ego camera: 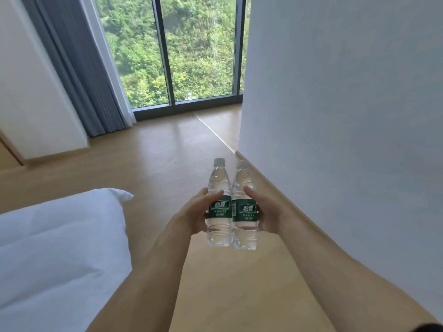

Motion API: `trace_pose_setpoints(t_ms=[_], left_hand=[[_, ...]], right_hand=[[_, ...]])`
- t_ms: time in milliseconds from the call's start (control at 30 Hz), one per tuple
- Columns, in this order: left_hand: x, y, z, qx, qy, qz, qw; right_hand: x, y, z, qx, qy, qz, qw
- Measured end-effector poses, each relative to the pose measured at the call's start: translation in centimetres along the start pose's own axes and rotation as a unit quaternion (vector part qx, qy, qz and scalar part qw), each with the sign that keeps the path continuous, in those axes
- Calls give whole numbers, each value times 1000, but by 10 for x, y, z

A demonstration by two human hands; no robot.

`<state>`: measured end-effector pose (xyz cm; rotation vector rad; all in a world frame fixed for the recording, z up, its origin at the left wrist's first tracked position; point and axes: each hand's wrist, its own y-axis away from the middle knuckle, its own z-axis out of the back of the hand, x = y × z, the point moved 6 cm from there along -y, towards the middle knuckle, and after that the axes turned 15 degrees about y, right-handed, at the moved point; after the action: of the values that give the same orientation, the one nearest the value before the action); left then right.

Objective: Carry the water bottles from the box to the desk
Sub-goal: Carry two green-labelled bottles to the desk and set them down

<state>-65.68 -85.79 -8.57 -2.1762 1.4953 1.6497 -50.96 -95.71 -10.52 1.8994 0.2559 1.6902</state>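
Two clear water bottles with green labels and white caps are held upright side by side in front of me, touching each other. My left hand (191,214) grips the left bottle (218,226) around its label. My right hand (266,212) grips the right bottle (245,230) the same way. Both bottles hang in the air above the wooden floor. Neither the box nor the desk is in view.
A white bed corner (60,248) fills the lower left. A white wall (347,116) with a wooden skirting runs along the right. Ahead lie wooden floor (167,149), a tall window (191,56) and grey curtains (79,68).
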Motion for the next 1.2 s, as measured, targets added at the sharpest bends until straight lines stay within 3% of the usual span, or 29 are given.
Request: trace_pose_setpoints(t_ms=[533,867,1200], left_hand=[[-95,-81,124,-166,80,-56,981],[-193,-186,137,-211,122,-94,965],[-261,-267,177,-235,150,-95,956]], right_hand=[[91,-207,-80,184,46,20,982],[194,-333,-67,220,66,4,973],[256,-435,-77,232,76,6,970]])
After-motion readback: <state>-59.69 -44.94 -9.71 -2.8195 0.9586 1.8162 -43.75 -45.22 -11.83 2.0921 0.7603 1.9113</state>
